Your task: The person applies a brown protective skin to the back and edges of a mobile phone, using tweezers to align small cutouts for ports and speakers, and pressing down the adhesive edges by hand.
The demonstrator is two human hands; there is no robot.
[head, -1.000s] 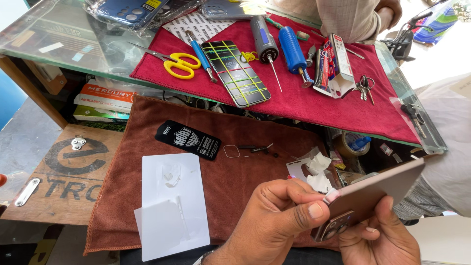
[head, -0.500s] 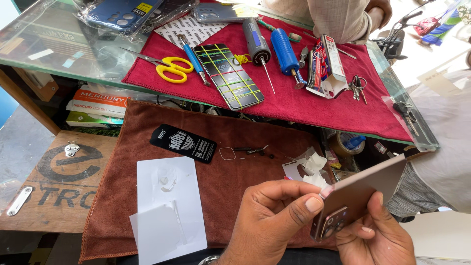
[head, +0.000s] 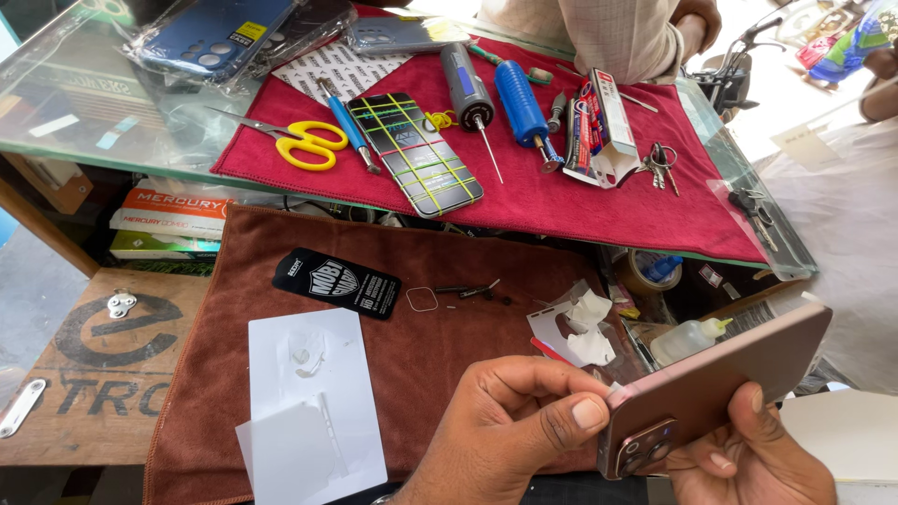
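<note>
Pink phone (head: pixel 711 393): held camera-end down above the brown cloth (head: pixel 412 346), clasped in the right hand (head: pixel 748 458); a small white tab at its corner is pinched by the left hand (head: pixel 514 421).

Phone (head: pixel 716 388) in hands: rose-pink back, darker lens rings. Near cloth (head: pixel 449 271): brown. Far cloth (head: pixel 580 201): dark red. Scissors (head: pixel 304 147) far left: yellow handles. Screwdriver (head: pixel 519 101) far mid: blue handle; driver (head: pixel 466 84) left of it: grey w/ blue stripe. Phone on red cloth (head: pixel 416 154): black w/ yellow-green grid lines. Card (head: pixel 337 282): black w/ white print. Sheets (head: pixel 313 407) near left: white. Bottle (head: pixel 687 339) right: clear, yellow cap. Case (head: pixel 220 37) far left: blue.
</note>
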